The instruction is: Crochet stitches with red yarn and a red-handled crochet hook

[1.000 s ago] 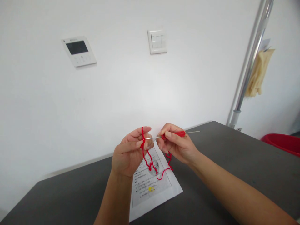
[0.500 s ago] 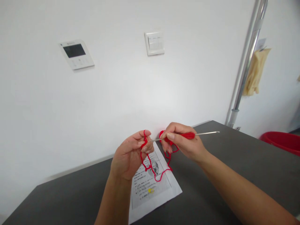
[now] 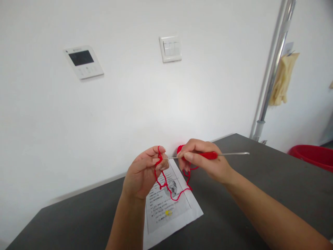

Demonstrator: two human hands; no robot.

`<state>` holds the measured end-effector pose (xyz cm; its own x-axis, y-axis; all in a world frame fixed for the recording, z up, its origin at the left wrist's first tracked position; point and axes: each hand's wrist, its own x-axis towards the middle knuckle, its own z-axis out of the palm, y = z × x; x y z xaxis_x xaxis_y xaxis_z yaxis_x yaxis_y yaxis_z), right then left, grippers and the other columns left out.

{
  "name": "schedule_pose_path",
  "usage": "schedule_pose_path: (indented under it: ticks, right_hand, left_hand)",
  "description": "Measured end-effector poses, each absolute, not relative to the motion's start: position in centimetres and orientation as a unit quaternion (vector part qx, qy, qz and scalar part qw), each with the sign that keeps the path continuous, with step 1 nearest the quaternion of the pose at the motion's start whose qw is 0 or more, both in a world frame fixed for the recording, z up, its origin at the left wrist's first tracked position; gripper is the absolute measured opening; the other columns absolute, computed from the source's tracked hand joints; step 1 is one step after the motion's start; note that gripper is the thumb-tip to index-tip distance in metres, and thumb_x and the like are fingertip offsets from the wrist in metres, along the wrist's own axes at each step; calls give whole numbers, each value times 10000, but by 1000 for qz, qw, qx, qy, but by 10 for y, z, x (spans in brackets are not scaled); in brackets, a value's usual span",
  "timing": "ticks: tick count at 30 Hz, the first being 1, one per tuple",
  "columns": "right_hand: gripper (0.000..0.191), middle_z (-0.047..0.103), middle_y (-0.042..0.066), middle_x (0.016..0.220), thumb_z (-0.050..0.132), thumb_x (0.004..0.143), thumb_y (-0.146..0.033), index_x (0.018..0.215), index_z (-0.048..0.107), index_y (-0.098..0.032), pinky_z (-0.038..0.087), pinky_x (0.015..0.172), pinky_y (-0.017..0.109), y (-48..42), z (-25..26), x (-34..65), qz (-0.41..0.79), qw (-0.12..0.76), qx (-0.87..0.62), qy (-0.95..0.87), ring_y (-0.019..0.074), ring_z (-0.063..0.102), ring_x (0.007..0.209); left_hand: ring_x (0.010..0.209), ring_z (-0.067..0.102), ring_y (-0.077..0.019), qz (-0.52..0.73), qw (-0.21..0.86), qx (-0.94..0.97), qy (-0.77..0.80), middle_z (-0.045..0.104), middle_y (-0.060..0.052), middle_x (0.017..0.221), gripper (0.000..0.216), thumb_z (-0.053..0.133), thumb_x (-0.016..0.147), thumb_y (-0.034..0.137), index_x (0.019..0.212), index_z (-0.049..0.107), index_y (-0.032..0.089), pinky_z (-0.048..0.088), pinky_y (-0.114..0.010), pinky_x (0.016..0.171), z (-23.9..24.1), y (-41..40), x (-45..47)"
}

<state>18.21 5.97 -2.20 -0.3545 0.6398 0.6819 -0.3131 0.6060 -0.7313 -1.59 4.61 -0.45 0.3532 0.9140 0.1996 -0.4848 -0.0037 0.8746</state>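
My left hand (image 3: 142, 173) is raised over the table, fingers curled and pinching a red yarn (image 3: 166, 185) that loops over its forefinger and hangs down in a slack curve. My right hand (image 3: 205, 161) is closed round a crochet hook (image 3: 208, 155) with a red grip and a thin metal shaft. The hook's tip points left and meets the yarn at my left fingertips. More red yarn shows behind my right fingers. Under both hands lies a printed paper sheet (image 3: 169, 215).
The dark grey table (image 3: 260, 180) runs along a white wall. On the wall are a light switch (image 3: 170, 48) and a small screen panel (image 3: 83, 61). A metal pole (image 3: 273, 69) with a hanging yellowish glove (image 3: 282, 80) stands at the right, beside a red basin (image 3: 312, 156).
My right hand has drawn the hook to the right, so more of its metal end shows past my hand. My left hand has sunk slightly, still pinching the yarn.
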Motion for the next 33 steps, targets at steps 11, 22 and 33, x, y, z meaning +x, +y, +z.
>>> schedule_pose_path:
  ticks: [11, 22, 33]
  right_hand:
    - [246, 639, 2, 502, 763, 821, -308, 662, 669, -145, 360, 391, 147, 65, -24, 163, 749, 503, -57, -427, 62, 508, 389]
    - [109, 634, -18, 599, 681, 884, -125, 779, 687, -98, 463, 443, 75, 60, -39, 144, 859, 452, 85, -225, 26, 519, 467]
    - [112, 643, -18, 611, 703, 893, -144, 795, 690, -92, 497, 442, 73, 65, -38, 141, 852, 463, 84, -231, 28, 565, 479]
  left_hand:
    - [552, 497, -109, 557, 564, 558, 248, 637, -9, 603, 202, 840, 683, 193, 877, 801, 151, 325, -252, 557, -7, 46, -20]
    - [617, 581, -102, 611, 605, 484, 162, 673, 2, 639, 226, 891, 654, 200, 856, 793, 174, 461, -213, 647, -20, 52, 6]
    - [722, 660, -149, 618, 535, 527, 231, 727, -10, 704, 139, 833, 729, 246, 860, 814, 205, 510, -272, 796, -20, 51, 10]
